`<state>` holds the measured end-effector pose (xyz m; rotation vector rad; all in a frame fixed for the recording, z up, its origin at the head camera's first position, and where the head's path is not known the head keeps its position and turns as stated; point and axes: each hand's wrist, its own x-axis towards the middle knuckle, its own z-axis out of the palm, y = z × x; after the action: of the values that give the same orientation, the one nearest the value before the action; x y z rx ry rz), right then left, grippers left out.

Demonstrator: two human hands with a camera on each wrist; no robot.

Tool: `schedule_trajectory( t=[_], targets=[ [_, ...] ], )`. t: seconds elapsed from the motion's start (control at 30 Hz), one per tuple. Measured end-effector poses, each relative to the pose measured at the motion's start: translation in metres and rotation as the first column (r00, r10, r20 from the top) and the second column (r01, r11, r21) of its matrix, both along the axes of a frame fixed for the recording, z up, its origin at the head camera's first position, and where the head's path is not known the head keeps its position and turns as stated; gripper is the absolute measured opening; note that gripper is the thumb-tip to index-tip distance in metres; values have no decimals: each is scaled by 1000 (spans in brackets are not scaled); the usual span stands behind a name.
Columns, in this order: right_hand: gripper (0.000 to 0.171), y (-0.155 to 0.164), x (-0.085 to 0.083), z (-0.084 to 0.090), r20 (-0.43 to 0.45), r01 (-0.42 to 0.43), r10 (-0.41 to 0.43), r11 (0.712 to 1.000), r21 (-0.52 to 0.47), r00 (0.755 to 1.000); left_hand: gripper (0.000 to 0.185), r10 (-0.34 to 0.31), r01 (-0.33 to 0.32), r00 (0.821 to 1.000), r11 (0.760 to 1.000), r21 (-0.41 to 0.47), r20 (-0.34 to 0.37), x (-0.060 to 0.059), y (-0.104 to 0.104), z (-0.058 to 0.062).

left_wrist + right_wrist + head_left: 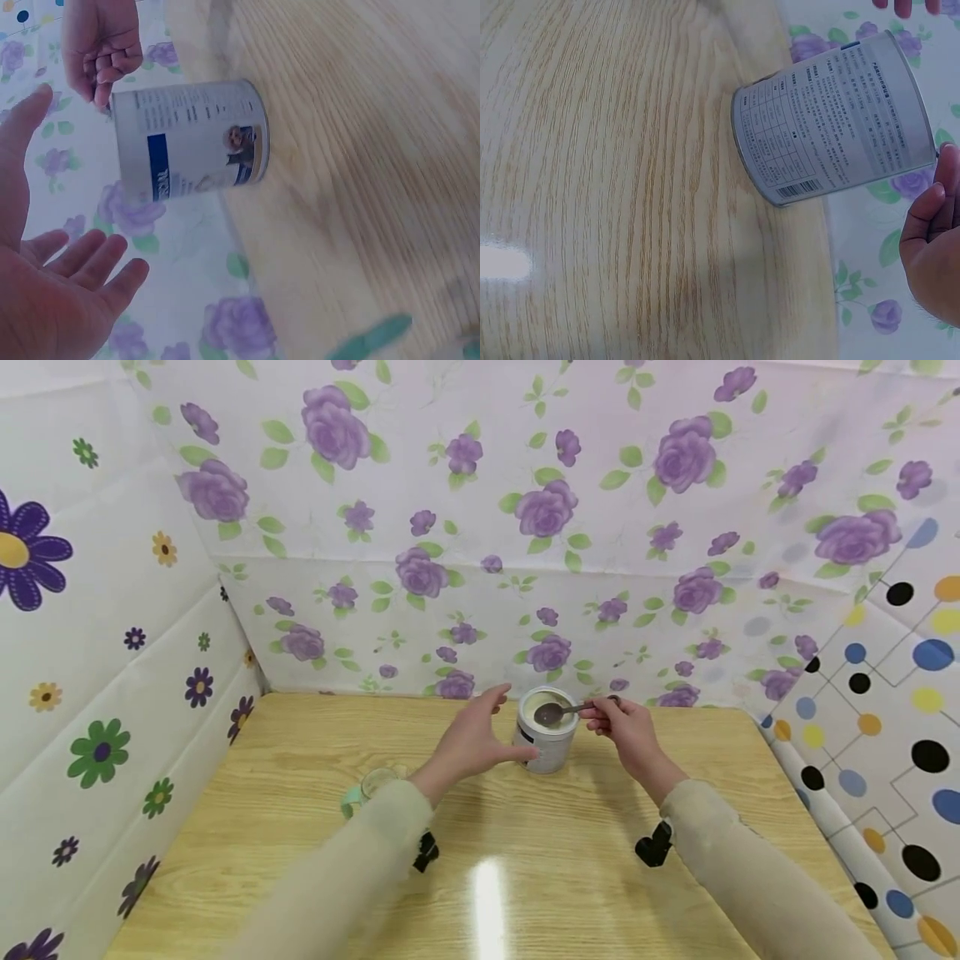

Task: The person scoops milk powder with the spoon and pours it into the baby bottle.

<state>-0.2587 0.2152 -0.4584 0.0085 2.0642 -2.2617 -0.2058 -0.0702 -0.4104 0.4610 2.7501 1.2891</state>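
Observation:
A white printed can without a lid stands upright at the back of the table, pale contents showing inside its rim. My right hand pinches the handle of a dark metal spoon, whose bowl is over the can's mouth. In the right wrist view, those fingers are level with the can's rim, and the spoon is mostly hidden. Left of the can, my left hand spreads its thumb and fingers toward it. The left wrist view shows that palm holding nothing, apart from the can.
A clear glass cup with a mint-green part stands on the wooden table, partly behind the left sleeve. Flowered cloth rises right behind the can. Patterned cloths also border the table's left and right sides.

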Motion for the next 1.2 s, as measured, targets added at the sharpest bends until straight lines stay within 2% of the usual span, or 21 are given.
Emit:
schedule_trajectory(
  t=[0.2, 0.4, 0.63, 0.73, 0.93, 1.2],
  targets=[
    [44, -4, 1, 1, -6, -5, 5, 1000, -7, 1000, 117, 81, -82, 997, 995, 56, 21, -11, 26, -23],
    [41, -6, 2, 0, -5, 5, -5, 1000, -6, 1000, 122, 148, -151, 988, 983, 104, 38, -14, 38, -43],
    [46, -5, 4, 3, -18, 3, -3, 1000, 14, 1000, 121, 173, -176, 984, 975, 135, 39, -19, 42, -58],
    [48, -4, 4, 3, -21, 7, -7, 1000, 9, 1000, 122, 182, -189, 981, 971, 148, 62, -23, 46, -65],
    [48, -4, 4, 0, -22, 12, -12, 1000, 3, 1000, 121, 186, -200, 979, 955, 217, 84, -30, 56, -81],
    [45, -4, 5, 0, -43, 24, -24, 1000, 5, 999, 109, 206, -213, 977, 940, 268, 55, -33, 66, -89]
  ],
)
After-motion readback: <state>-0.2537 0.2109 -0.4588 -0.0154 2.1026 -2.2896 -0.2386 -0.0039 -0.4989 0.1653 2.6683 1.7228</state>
